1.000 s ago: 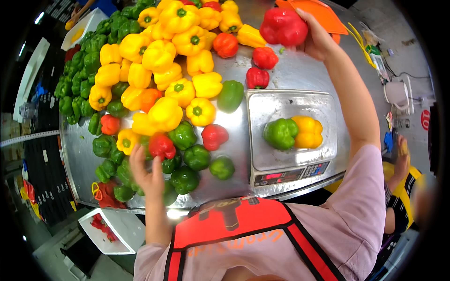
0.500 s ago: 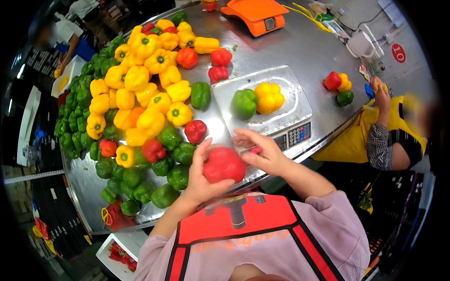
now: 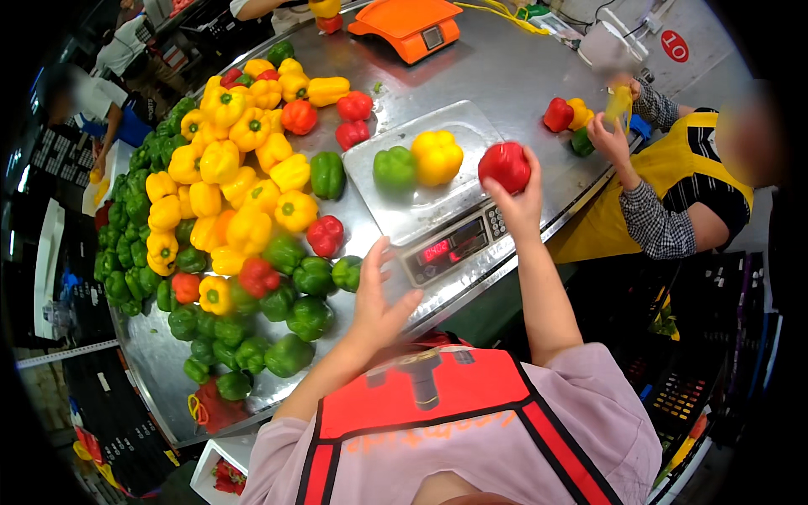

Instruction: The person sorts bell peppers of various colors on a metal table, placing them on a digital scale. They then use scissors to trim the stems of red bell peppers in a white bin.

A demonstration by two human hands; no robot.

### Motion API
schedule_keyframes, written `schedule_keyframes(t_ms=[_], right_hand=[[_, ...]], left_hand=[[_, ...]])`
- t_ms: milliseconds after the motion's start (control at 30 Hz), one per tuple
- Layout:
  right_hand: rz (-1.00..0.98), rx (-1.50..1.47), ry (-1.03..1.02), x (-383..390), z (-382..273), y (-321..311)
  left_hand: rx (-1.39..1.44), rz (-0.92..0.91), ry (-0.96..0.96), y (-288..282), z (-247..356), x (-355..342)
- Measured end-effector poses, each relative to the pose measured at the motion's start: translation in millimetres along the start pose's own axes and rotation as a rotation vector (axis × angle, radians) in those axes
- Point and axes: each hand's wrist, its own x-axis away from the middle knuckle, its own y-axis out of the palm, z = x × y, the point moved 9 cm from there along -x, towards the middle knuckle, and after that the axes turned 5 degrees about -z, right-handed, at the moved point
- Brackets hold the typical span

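My right hand [image 3: 523, 195] grips a red bell pepper [image 3: 505, 167] over the right edge of the weighing scale's metal pan [image 3: 463, 126]. On that pan a green bell pepper [image 3: 394, 170] and a yellow bell pepper [image 3: 437, 157] sit side by side. The scale's lit display [image 3: 446, 251] and keypad face me. My left hand [image 3: 379, 299] is empty, its fingers apart, just left of the display and near several green bell peppers [image 3: 310, 318]. A red bell pepper [image 3: 325, 236] lies on the table left of the scale.
A large heap of yellow bell peppers [image 3: 220, 160] and green ones covers the left of the steel table [image 3: 505, 63]. An orange scale [image 3: 406, 25] stands at the back. At right, a co-worker in a yellow apron [image 3: 606, 215] handles something yellow beside a few peppers [image 3: 558, 114].
The red bell pepper has gone from my left hand to my right, and up and right to the scale's edge. My left hand has let go. The head view has shifted somewhat.
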Motion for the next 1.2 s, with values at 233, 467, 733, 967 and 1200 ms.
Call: schedule_keyframes(t_ms=[233, 467, 733, 967, 1200], right_hand=[[-0.095, 0.32, -0.141, -55, 44, 36], [0.056, 0.088, -0.011, -21, 51, 0], [0.24, -0.107, 0.183, 71, 94, -72], [0.186, -0.066, 0.321, 121, 106, -73], [0.12, 0.023, 0.157, 81, 69, -47]], left_hand=[[-0.013, 0.103, -0.102, 2, -22, 29], [-0.033, 0.246, -0.169, -32, -45, 50], [-0.027, 0.331, -0.209, -53, -53, 62], [-0.082, 0.281, -0.199, -46, -61, 70], [-0.115, 0.149, -0.14, -28, -57, 71]])
